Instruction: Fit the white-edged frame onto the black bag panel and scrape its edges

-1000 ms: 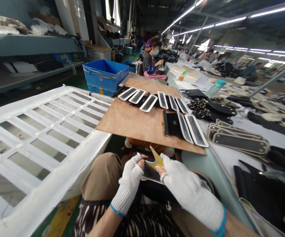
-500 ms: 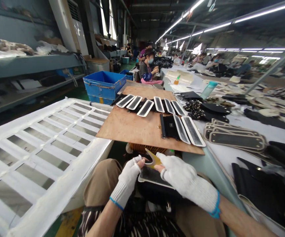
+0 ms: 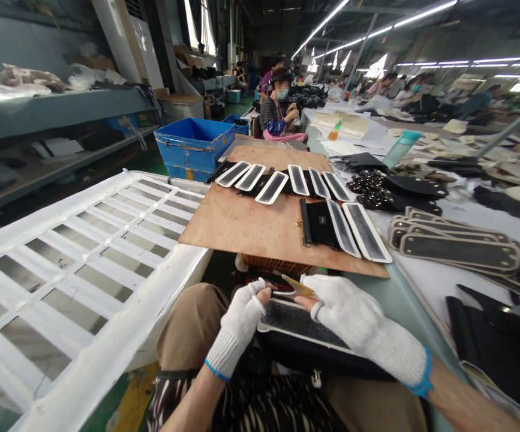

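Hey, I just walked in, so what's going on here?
A seated person with both hands gloved has a black panel with a pale rim in front of them. The right hand holds a yellowish piece over the panel's far edge. The left hand has its fingers pinched together close by; exactly what they grip is hard to tell. Ahead, several white-edged panels lie on a wooden board, with a blue bin near its far left side.

Our L hand (image 3: pixel 245 312) & R hand (image 3: pixel 354 309), gloved w/ bare fingertips (image 3: pixel 264 295), pinch near e/o; bare forearms (image 3: pixel 466 390) slant inward.
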### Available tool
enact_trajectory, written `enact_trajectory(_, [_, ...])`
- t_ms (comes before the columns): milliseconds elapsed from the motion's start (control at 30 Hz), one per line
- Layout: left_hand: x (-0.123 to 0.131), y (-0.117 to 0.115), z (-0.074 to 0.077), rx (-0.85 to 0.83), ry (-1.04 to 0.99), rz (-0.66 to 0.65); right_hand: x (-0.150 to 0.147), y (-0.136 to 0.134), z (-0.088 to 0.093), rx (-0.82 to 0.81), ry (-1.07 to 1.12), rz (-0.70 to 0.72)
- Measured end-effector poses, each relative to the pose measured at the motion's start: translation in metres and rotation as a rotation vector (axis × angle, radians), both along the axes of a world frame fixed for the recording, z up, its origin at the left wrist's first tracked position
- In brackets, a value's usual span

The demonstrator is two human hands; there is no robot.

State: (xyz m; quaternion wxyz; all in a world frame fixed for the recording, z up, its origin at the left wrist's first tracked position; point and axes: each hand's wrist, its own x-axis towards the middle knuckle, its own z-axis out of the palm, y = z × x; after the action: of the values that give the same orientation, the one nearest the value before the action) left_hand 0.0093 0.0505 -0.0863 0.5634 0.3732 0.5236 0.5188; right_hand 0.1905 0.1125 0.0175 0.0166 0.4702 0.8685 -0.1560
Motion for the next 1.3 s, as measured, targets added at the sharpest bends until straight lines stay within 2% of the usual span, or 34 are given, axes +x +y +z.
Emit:
enact_trajectory(167, [0.001,0.000,0.004,0.017,0.034,-0.016,0.000,0.007,0.001,-0.084,0.024,-0.059])
enact_trajectory(367, [0.000,0.001,0.005,0.007,0.070,0.006,0.003,0.008,-0.007,-0.083,0.064,-0.012])
enact_trajectory(600, [0.001,0.003,0.002,-0.010,0.072,0.016,-0.007,0.005,0.000,-0.053,-0.092,0.007])
enact_trajectory(700, [0.001,0.003,0.000,-0.003,0.054,0.015,-0.008,0.001,0.001,0.009,-0.148,0.040])
enact_trajectory(967, [0.006,-0.003,0.001,0.035,-0.134,0.059,0.001,-0.011,-0.013,0.129,-0.063,-0.003])
enact_trajectory(1167, [0.006,-0.018,-0.007,-0.026,-0.359,0.195,-0.005,-0.014,0.003,0.097,-0.134,-0.096])
enact_trajectory(1300, [0.009,-0.022,-0.014,-0.066,-0.493,0.204,-0.017,-0.021,0.014,0.060,-0.175,-0.103])
